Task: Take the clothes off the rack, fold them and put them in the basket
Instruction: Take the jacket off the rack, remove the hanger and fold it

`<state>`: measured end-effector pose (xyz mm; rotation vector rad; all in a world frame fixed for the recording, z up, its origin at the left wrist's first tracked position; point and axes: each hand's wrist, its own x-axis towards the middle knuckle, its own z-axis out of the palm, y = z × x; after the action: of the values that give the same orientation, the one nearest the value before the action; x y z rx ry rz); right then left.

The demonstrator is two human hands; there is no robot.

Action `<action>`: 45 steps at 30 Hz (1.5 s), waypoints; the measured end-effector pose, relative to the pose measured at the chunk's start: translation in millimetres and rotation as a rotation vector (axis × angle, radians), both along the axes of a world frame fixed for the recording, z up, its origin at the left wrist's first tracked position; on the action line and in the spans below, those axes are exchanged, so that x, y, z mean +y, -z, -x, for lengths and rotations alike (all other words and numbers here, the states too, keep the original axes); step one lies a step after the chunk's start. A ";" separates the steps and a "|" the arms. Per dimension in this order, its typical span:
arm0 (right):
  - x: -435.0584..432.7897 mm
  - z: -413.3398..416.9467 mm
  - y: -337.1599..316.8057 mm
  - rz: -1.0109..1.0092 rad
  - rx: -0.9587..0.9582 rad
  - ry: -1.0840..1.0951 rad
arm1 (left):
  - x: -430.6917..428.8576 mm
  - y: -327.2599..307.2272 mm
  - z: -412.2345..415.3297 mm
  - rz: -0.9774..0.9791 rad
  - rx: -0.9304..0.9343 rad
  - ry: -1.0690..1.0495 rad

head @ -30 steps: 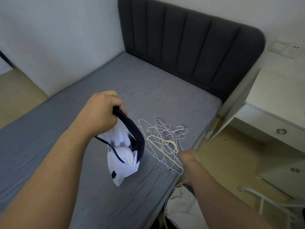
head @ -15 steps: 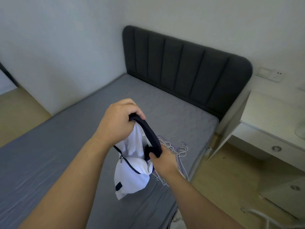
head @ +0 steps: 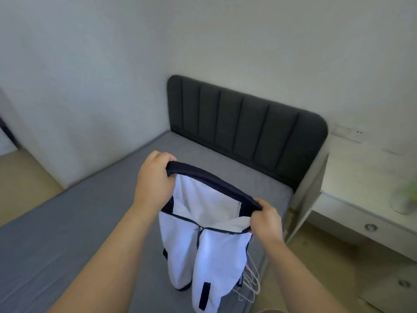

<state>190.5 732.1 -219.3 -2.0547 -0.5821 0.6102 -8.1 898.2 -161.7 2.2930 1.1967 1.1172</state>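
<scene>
Both hands are up over the bed, apart, each clamped on one end of the navy band that runs along the top of a white top. The left hand has its fingers curled over the band's far end, and the right hand pinches the near end along with a fold of white cloth. The band is stretched between them, sloping down toward the right. The top hangs from it, open at the front, with a navy zip joined partway down and a navy tab near the hem. Whether the hem touches the mattress cannot be told. Just behind the hem, at the bed's right edge, lie white hangers in a loose heap, mostly hidden by the cloth. A dark headboard stands at the far end. Right of the bed is a white desk with two drawers, upper and lower, both pushed in, so what they hold is hidden. On the desk's far right edge stands a white pot holding something green, too blurred to name.
</scene>
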 end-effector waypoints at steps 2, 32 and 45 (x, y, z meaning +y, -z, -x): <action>-4.3 -8.7 -22.9 -0.022 -0.066 0.068 | 0.6 2.0 -1.8 0.046 0.123 0.054; -203.2 -9.3 -116.1 -0.027 -0.377 -0.028 | -173.3 -54.3 16.6 0.173 0.160 -0.095; -263.1 26.5 -110.5 -0.053 0.060 -0.563 | -217.5 -77.9 101.1 0.482 0.019 -0.096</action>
<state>164.1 469.0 -108.8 -1.8112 -1.1428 0.9629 -109.2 680.7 -83.8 1.8986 1.4143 0.7338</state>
